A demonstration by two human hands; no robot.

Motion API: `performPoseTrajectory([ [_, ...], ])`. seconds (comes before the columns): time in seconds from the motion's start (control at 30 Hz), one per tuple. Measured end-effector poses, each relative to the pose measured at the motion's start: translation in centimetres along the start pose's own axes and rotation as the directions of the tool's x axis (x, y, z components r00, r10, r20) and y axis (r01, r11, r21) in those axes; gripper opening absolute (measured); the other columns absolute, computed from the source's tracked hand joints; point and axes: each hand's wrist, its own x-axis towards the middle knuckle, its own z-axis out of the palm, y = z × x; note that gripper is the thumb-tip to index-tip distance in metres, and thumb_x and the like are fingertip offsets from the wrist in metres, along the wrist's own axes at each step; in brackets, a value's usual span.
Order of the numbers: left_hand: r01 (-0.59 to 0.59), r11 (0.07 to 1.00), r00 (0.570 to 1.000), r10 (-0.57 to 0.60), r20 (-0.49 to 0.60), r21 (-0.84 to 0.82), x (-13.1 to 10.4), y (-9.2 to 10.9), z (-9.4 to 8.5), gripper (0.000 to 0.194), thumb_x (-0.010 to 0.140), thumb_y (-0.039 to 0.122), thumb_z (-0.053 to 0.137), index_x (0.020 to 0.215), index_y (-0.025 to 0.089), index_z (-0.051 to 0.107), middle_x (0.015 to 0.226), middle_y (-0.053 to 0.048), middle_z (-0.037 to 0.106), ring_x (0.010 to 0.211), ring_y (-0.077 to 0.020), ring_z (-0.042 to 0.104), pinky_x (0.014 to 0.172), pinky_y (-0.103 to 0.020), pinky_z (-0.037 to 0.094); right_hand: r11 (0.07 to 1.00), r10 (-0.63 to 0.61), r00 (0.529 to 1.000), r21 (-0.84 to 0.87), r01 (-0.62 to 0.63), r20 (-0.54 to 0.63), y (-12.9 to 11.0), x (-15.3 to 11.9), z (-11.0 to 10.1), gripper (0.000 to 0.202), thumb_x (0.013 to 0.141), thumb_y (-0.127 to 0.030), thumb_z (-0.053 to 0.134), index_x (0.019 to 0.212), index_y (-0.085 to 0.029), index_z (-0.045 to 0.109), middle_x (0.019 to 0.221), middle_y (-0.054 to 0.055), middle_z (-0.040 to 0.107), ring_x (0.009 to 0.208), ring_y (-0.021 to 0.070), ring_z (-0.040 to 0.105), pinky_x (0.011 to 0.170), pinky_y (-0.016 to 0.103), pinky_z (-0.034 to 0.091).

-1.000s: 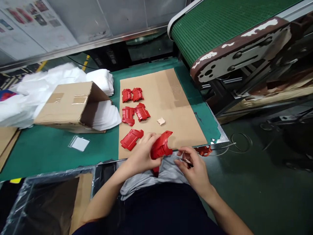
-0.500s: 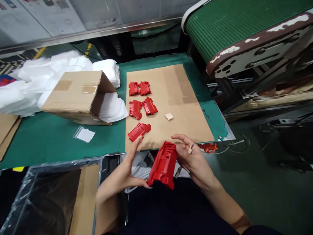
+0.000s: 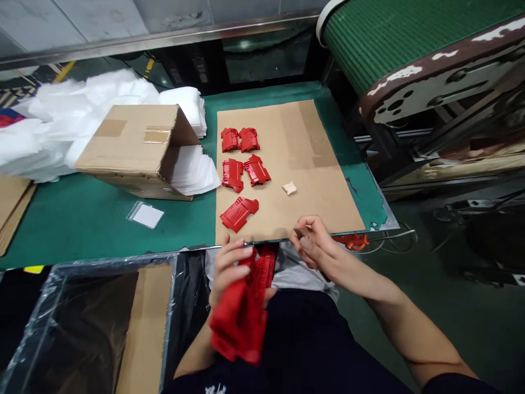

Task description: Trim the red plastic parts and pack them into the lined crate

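My left hand (image 3: 232,268) is closed around a red moulded plastic part (image 3: 241,314), which is blurred and held at the front of my body, below the table edge. To its right, apart from the part, my right hand (image 3: 314,243) is closed with fingertips pinched on a thin, dark tool (image 3: 299,233); only its tip shows clearly, and its kind is hard to make out. Several similar red plastic parts (image 3: 239,213) lie at the left of a brown cardboard sheet (image 3: 303,148) on the table. A small cream-coloured piece (image 3: 289,188) rests near the sheet's middle.
An open cardboard box (image 3: 131,142) with white foam sheets (image 3: 194,172) stands left of the sheet. White wrapping material (image 3: 102,98) is heaped behind it. A small clear bag (image 3: 145,214) lies in front. A plastic-lined bin (image 3: 82,328) sits lower left; a green conveyor (image 3: 410,38) rises at right.
My left hand has taken hold of the red part and turned it, moving it down and left. My right hand has let go of the part and is apart from it.
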Motion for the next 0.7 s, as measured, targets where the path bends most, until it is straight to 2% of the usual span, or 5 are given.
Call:
performPoseTrajectory([
  [0.1,0.333,0.848,0.901,-0.415,-0.126,-0.413,-0.5,0.3,0.9,0.062,0.073,0.053,0.073,0.127,0.028,0.057,0.120,-0.007,0.067,0.127,-0.0292,0.053,0.113,-0.049,0.038,0.974,-0.039,0.998,-0.223,0.047,0.041,0.1,-0.5,-0.1,0.025,0.102,-0.046,0.037,0.094,-0.023,0.045,0.078,-0.003,0.051,0.063,0.0095,0.047,0.058,0.022,0.042],
  [0.17,0.466,0.604,0.776,-0.631,-0.030,-0.647,-0.1,0.5,1.4,0.057,0.079,0.057,0.066,0.126,0.026,0.059,0.118,-0.007,0.070,0.124,-0.0272,0.057,0.110,-0.044,0.042,0.936,-0.097,0.992,-0.331,0.119,0.083,0.2,-0.6,0.3,0.023,0.102,-0.039,0.040,0.091,-0.022,0.050,0.076,-0.002,0.056,0.067,0.0109,0.053,0.063,0.023,0.044],
  [0.3,0.498,0.347,0.670,-0.736,0.098,-0.795,0.4,0.3,1.6,0.044,0.081,0.053,0.066,0.113,0.023,0.068,0.114,-0.007,0.072,0.118,-0.0253,0.062,0.110,-0.044,0.043,0.818,-0.273,0.961,-0.513,0.260,0.050,0.5,-0.5,1.6,0.022,0.104,-0.029,0.035,0.114,-0.023,0.053,0.095,0.003,0.065,0.081,0.0142,0.061,0.074,0.026,0.048],
  [0.53,0.419,0.528,0.718,-0.691,-0.087,-0.739,-0.9,1.4,1.7,0.051,0.079,0.049,0.071,0.126,0.030,0.062,0.134,-0.003,0.063,0.137,-0.0270,0.045,0.117,-0.041,0.035,0.309,-0.506,0.827,-0.844,0.439,0.245,0.5,-0.7,3.7,0.044,0.103,-0.043,0.029,0.124,-0.012,0.052,0.081,0.007,0.058,0.072,0.0199,0.053,0.065,0.032,0.042],
  [0.7,0.418,0.664,0.770,-0.621,-0.146,-0.621,-1.5,1.9,1.7,0.059,0.082,0.058,0.063,0.135,0.033,0.053,0.144,-0.003,0.054,0.141,-0.0292,0.038,0.119,-0.043,0.031,0.128,-0.554,0.767,-0.877,0.464,0.324,0.2,-0.2,4.1,0.063,0.100,-0.056,0.021,0.116,-0.009,0.059,0.072,0.005,0.054,0.070,0.0196,0.047,0.063,0.032,0.035],
])
